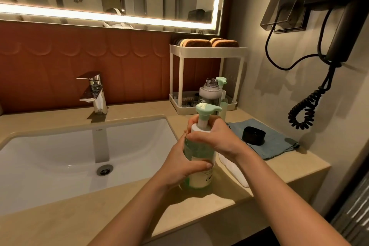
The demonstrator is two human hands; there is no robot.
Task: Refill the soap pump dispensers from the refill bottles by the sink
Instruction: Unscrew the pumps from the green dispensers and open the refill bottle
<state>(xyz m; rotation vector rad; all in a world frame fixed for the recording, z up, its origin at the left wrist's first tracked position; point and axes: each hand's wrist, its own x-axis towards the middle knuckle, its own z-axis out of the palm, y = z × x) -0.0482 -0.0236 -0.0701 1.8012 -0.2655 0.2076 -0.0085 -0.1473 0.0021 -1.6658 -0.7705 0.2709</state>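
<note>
Gripping the "YAP"-labelled dispenser [200,180] are left hand [179,166] and right hand [216,138].

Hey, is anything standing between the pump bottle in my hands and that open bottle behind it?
Nothing visible stands between them. The green pump dispenser, gripped by the left hand and right hand, is just in front of the uncapped clear bottle with a grey sleeve.
</note>
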